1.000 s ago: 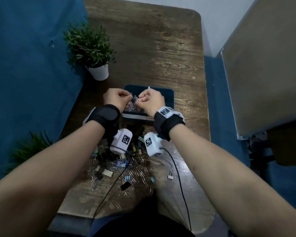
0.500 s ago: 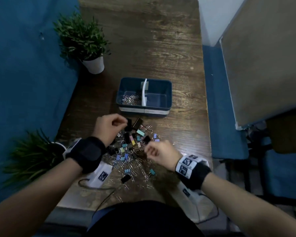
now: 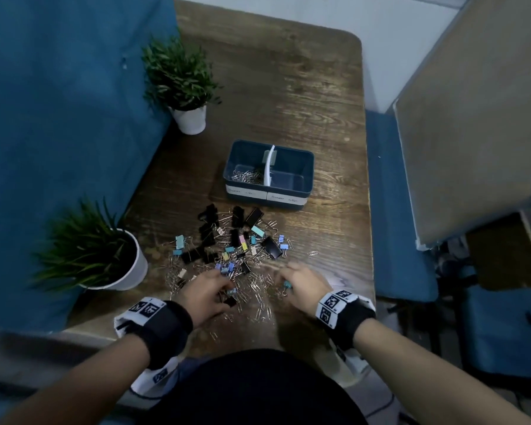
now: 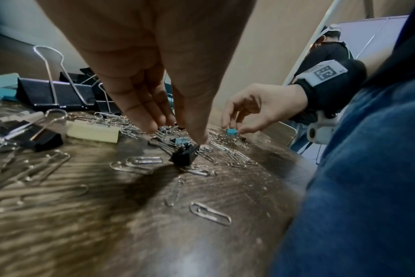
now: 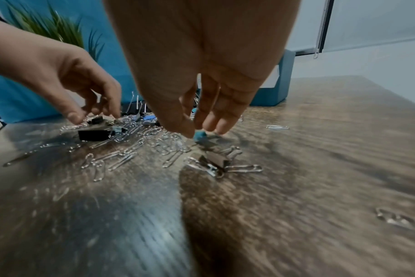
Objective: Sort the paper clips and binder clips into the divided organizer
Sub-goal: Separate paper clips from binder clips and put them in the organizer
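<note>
The blue divided organizer (image 3: 301, 191) holds silver paper clips (image 3: 246, 176) in its left compartment; the right one shows nothing. A mixed pile of binder clips and paper clips (image 3: 227, 250) lies in front of it. My left hand (image 4: 175, 135) reaches down into the pile's near edge with fingers spread. Its thumb tip touches a small black binder clip (image 4: 184, 155) and nothing is gripped. My right hand (image 5: 198, 132) pinches a small teal binder clip (image 5: 199, 135) between thumb and fingers at the pile's right edge, down at the table.
Two potted plants stand on the left, one (image 3: 187, 118) beyond the organizer, one (image 3: 117, 262) beside the pile. A blue partition (image 3: 59, 118) borders the table's left side. A metal binder clip (image 5: 216, 163) lies just short of my right hand. Bare wood (image 3: 334, 234) lies right of the pile.
Both hands left the organizer, where they held paper clips over the left compartment, and came down to the near edge of the pile. The right hand now pinches a teal binder clip.
</note>
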The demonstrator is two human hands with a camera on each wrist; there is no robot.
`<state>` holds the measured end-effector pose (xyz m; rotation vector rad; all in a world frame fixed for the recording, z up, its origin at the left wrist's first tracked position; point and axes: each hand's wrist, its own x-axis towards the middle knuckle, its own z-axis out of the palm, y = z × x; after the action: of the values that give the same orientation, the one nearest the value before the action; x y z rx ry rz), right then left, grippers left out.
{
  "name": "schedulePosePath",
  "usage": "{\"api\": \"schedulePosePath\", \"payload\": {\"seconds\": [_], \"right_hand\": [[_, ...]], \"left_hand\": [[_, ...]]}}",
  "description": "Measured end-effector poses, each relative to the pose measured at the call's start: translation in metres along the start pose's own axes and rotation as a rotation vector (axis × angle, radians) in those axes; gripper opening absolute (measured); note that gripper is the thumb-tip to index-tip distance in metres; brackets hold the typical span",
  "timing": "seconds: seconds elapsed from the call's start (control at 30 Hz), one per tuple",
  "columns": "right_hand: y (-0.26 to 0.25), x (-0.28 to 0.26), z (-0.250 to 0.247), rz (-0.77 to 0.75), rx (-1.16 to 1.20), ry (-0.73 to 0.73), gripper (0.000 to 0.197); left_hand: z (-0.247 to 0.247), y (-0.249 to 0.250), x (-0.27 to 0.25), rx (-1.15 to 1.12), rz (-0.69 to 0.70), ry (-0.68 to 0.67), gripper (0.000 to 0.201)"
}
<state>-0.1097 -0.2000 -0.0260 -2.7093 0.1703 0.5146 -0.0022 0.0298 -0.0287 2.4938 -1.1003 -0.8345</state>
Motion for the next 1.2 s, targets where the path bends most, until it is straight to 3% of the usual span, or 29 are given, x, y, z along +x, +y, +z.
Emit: {"api": "schedulePosePath", "payload": {"seconds": [0.07,0.2,0.27,0.37,0.43,0.53,0.63,0.73,0.87,0.97,1.1,1.2], "right_hand": [[-0.001,0.002,0.0,-0.015,0.004,0.013,0.04],[-0.02,0.01,0.008,-0.077,-0.022,-0.067,0.076],[-0.032,0.015,0.014,-0.099,-0.073,-0.084,0.072],[-0.043,0.02,0.018,-0.137,-0.088,-0.038,0.049],[-0.045,0.019,0.015,-0.131,-0.074,-0.018,0.044],[-0.045,0.011,0.012,-0.146,-0.024,0.045,0.043],[-0.049,-0.005,0.016,-0.112,0.018,0.085,0.042],[-0.052,-0.022,0.025,0.025,0.062,-0.009,0.046],[-0.049,-0.023,0.031,0.089,0.105,-0.122,0.033],[-0.055,-0.009,0.034,0.077,0.189,-0.092,0.027],[-0.057,0.009,0.032,0.126,0.285,0.018,0.025],[-0.053,0.01,0.028,0.131,0.29,0.107,0.042]], "left_hand": [[0.006,-0.001,-0.004,0.015,0.004,0.006,0.059],[0.018,0.005,-0.004,0.098,0.0,-0.058,0.087],[0.023,0.01,0.0,0.126,-0.006,-0.066,0.089],[0.023,0.015,0.006,0.022,-0.024,-0.024,0.083],[0.017,0.013,0.005,-0.042,-0.025,0.027,0.077],[0.008,0.0,-0.008,-0.093,-0.025,0.082,0.072],[0.009,-0.022,-0.031,-0.056,-0.048,0.038,0.073],[0.021,-0.035,-0.051,-0.037,-0.046,-0.054,0.074],[0.033,-0.023,-0.045,-0.067,-0.039,-0.08,0.055],[0.04,0.001,-0.03,-0.103,0.022,-0.037,0.046],[0.033,0.018,-0.011,-0.11,-0.007,0.021,0.024],[0.029,0.005,-0.016,-0.116,-0.036,0.076,0.031]]}}
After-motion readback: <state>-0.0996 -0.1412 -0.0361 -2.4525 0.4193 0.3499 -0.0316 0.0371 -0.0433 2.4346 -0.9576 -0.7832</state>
